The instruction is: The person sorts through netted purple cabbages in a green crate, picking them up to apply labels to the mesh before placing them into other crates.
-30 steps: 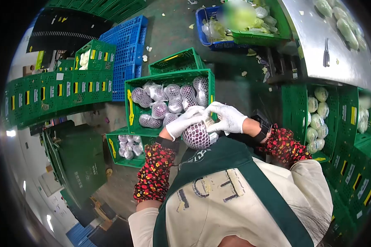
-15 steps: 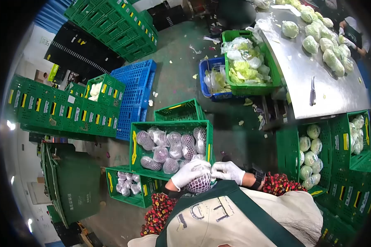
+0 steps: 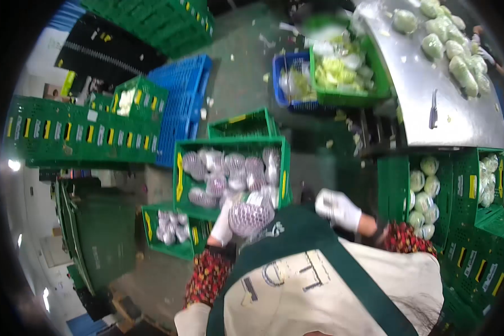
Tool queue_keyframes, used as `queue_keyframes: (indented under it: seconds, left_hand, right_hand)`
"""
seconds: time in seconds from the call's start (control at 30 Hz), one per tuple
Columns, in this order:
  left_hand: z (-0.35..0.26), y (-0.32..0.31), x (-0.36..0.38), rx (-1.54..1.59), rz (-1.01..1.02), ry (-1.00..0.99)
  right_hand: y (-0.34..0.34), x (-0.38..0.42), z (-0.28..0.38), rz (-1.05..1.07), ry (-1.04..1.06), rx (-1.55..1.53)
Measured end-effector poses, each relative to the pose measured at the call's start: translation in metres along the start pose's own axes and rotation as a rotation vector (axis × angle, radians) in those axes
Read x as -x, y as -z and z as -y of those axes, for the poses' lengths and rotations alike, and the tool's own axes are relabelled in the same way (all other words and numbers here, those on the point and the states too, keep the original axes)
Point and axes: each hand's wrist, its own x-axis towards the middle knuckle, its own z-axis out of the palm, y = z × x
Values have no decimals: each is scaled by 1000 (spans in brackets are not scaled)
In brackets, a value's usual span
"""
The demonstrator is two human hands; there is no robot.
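Round purple vegetable (image 3: 251, 219) in white mesh netting, pale patch near its top, in the left hand (image 3: 222, 225)

Left hand (image 3: 223, 224) and right hand (image 3: 337, 209) wear plain white gloves (image 3: 346, 215). Floral sleeve covers (image 3: 208, 274) show red and yellow on a dark ground, with dark cuffs (image 3: 222, 251). Cream top (image 3: 297, 305) bears large, patchy dark lettering (image 3: 313, 271). Dark green apron (image 3: 302, 227) has broad straps (image 3: 369, 283) and small pale printing (image 3: 275, 228).

White-gloved left grip (image 3: 223, 224) cupped and laden, right grip (image 3: 339, 210) curled, well apart out to the side.
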Motion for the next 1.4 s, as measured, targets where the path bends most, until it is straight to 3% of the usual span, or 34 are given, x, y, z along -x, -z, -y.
queue_keyframes:
  seconds: [0.03,0.07,0.13,0.17,0.4,0.6,0.67,0.8,0.87,0.9,1.0,1.2,1.27,1.4]
  left_hand:
    - [-1,23,-11,-157,-10,-66]
    - [-3,47,-22,-320,-13,-137]
    - [-14,11,-10,-887,81,-379]
    - [-14,-3,-7,-744,67,-330]
    - [-18,0,-2,-770,48,-305]
    - [-29,-1,-11,-1246,101,-369]
    - [-24,-2,-17,-1221,110,-331]
    - [-17,-17,-20,-1044,82,-270]
    - [-16,-23,-23,-1115,160,-202]
    - [-14,-27,-24,-1169,115,-182]
    - [-12,-32,-27,-1335,58,-168]
    - [4,-1,-37,-1465,-133,-207]
    - [5,4,-38,-1464,-154,-245]
    - [6,-5,-35,-1577,-219,-225]
  right_hand:
    - [-6,-13,27,-84,-139,36]
    - [-7,-30,17,-96,-92,79]
    - [-19,-53,15,-79,87,314]
    - [-29,-59,26,-50,78,393]
    - [-55,-73,22,70,77,646]
    - [-63,-81,37,8,136,724]
    - [-62,-85,40,-8,183,731]
    - [-55,-93,48,53,126,891]
    - [-54,-91,65,171,-127,884]
    - [-51,-97,45,90,87,1001]
    - [-52,-101,31,37,19,1109]
    - [-62,-117,-26,-171,132,1143]
    - [-67,-125,-39,-304,31,1104]
    - [-70,-131,-42,-331,-18,1062]
